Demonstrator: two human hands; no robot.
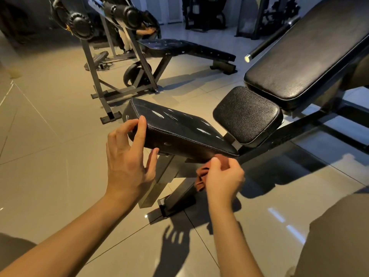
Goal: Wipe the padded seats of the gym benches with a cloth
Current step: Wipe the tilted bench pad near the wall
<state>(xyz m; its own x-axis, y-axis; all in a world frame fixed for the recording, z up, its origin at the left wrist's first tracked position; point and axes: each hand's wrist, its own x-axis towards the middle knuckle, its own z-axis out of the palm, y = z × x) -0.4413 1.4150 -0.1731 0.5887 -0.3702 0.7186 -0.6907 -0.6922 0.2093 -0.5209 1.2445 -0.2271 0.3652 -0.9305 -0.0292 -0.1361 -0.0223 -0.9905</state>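
Seat pad (179, 132) left of smaller pad (247, 114); backrest (299, 56) behind; second bench (185, 48) beyond

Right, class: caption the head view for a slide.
Right hand holds a cloth to the seat; left hand touches its end.

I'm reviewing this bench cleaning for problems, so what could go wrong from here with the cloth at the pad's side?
The cloth is bunched in the right hand at the lower side edge of the seat pad, so the streaked top may get missed. Its loose end hangs by the bench frame and could snag.
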